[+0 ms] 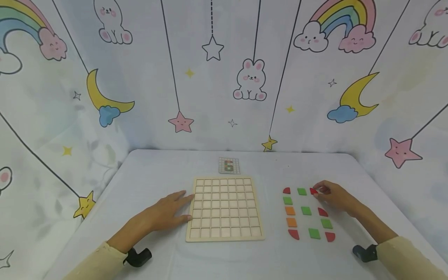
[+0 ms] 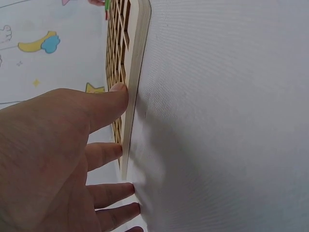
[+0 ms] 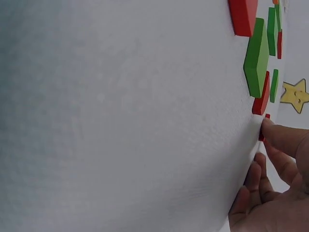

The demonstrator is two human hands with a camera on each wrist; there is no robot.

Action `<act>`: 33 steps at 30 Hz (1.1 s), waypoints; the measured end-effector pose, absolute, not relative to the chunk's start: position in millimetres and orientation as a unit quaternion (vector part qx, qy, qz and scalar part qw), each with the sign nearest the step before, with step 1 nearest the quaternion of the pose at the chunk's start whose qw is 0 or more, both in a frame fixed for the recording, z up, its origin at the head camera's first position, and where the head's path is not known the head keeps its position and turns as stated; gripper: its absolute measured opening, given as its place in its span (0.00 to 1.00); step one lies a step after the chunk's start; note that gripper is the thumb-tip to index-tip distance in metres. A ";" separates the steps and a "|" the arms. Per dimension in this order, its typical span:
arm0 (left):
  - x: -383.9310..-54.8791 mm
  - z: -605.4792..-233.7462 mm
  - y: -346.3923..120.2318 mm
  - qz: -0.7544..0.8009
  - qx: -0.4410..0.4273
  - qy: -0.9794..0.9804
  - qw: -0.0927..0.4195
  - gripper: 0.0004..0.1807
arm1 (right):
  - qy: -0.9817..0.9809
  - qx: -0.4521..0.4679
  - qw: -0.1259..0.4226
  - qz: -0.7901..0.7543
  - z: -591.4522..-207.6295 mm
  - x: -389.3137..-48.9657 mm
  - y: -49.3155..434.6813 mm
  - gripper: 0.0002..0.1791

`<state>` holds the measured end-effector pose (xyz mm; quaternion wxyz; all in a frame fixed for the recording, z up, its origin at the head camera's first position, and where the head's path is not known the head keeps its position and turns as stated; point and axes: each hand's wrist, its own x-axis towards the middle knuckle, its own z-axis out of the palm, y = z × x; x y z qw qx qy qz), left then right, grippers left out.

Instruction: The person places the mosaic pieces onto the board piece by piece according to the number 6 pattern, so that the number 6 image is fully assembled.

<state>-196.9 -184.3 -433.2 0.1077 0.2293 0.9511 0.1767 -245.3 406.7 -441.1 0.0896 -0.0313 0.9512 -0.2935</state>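
Note:
My left hand (image 1: 168,212) rests against the left edge of a pale wooden grid board (image 1: 224,239), its fingers spread and fairly straight. Up close in the left wrist view, the thumb (image 2: 108,104) lies on the board's rim (image 2: 137,53). To the right of the board, my right hand (image 1: 334,196) pinches a red quarter-circle tile (image 1: 312,191) between thumb and fingers, at the far end of the right-hand column of tiles. That tile (image 3: 261,137) is mostly covered by the thumb in the right wrist view.
Loose tiles lie in columns right of the board: several green squares (image 1: 306,210), two orange squares (image 1: 290,210) and other red quarter-circles (image 1: 330,236). Behind the board lies a small gridded card (image 1: 229,165) with a coloured figure. A patterned cloth (image 1: 217,97) hangs behind the white table.

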 end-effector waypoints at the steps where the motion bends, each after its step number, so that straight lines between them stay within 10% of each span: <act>1: -197.0 -433.5 -184.4 0.177 0.230 0.951 0.108 0.40 | 0.951 -0.032 0.088 -0.295 -440.8 -245.0 406.3 0.22; 33: -196.6 -433.9 -183.0 0.174 0.230 0.950 0.118 0.40 | 0.950 -0.087 0.030 -0.298 -424.6 -258.2 351.7 0.18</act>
